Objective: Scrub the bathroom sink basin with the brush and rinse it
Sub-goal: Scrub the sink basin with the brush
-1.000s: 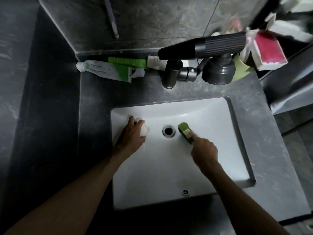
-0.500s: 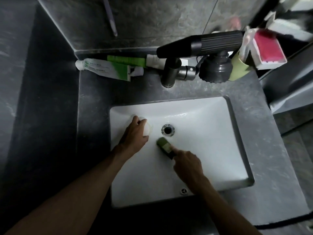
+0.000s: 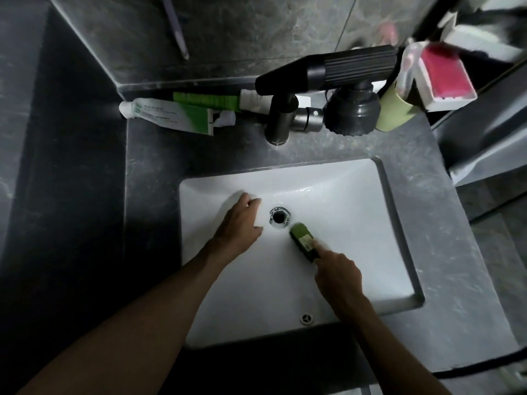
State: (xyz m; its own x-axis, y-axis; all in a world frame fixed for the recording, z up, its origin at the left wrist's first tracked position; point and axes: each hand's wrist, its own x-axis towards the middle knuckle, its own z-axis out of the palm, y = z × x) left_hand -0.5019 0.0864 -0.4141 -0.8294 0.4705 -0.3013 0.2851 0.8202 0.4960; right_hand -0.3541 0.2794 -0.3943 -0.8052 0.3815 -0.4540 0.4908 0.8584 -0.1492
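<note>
- The white sink basin [image 3: 356, 223] sits down in the grey bench [image 3: 433, 201], with a straight edge on all four sides.
- The green brush [image 3: 302, 240] lies on the basin floor, just beside the drain [image 3: 280, 217], on its right.
- The right hand [image 3: 338, 276] grips the brush handle. Its fingers [image 3: 320, 250] wrap round it, and one lies along the top of the brush.
- Bare white floor runs from the brush out to the right edge (the biggest open patch).
- The left hand [image 3: 239, 223] rests on the floor just left of the drain. Something white may be under it, but I cannot tell if it holds anything.
- The bristles are hidden under the brush.
- The tap [image 3: 281, 121], two tubes [image 3: 171, 115] and a green cup [image 3: 395, 112] crowd the back edge.
- The pink box [image 3: 445, 78] is blurry.
</note>
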